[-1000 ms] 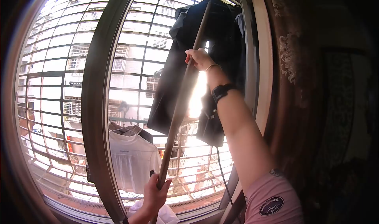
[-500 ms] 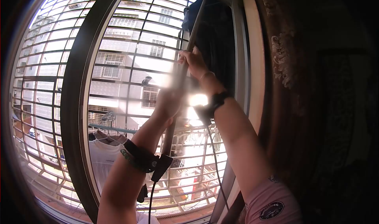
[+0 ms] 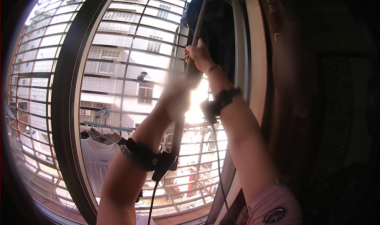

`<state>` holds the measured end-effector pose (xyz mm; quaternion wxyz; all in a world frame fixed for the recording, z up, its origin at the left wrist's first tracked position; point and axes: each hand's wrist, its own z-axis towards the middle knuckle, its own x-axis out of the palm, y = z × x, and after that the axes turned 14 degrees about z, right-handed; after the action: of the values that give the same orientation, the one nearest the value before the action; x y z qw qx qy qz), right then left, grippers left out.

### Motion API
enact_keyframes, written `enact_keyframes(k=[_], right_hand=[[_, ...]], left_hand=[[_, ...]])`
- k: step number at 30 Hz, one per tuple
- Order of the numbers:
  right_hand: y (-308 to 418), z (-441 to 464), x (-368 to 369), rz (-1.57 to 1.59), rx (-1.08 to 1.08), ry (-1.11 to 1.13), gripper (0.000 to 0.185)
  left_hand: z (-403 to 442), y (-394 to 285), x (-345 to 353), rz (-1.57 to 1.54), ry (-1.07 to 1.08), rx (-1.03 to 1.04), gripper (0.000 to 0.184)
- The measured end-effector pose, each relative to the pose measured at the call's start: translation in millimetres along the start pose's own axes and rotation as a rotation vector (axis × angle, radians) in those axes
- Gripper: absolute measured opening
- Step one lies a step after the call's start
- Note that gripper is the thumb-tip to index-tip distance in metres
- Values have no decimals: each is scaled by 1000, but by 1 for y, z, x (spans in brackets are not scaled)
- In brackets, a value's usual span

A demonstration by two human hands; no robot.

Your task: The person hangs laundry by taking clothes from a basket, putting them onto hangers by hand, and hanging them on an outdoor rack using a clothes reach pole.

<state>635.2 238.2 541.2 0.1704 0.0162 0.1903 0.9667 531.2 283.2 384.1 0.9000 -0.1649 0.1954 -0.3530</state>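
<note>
Pole (image 3: 200, 22) slants up before the barred window, its top against dark clothing (image 3: 217, 33). The right hand (image 3: 199, 55) is closed around it; the left hand (image 3: 180, 93), lower down, is blurred, so its grip cannot be told. 1 white shirt (image 3: 97, 157) hangs lower left.

No lettering can be read on a pink sleeve (image 3: 259, 201), where a round dark badge (image 3: 275, 216) bears marks too small to make out, or on a white shirt (image 3: 94, 169), its small chest print (image 3: 103, 161) likewise illegible through the window bars.
</note>
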Motion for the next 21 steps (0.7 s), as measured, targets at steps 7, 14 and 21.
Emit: enact_keyframes(k=[7, 14, 21], right_hand=[[-7, -38, 4, -75, 79, 0, 30], [-12, -45, 14, 115, 40, -95, 19], [-2, -18, 15, 65, -53, -64, 11]], left_hand=[[-46, 4, 11, -408, -65, -270, 23], [-53, -30, 13, -104, -141, -332, 20], [-36, -39, 0, 107, -156, -230, 16]])
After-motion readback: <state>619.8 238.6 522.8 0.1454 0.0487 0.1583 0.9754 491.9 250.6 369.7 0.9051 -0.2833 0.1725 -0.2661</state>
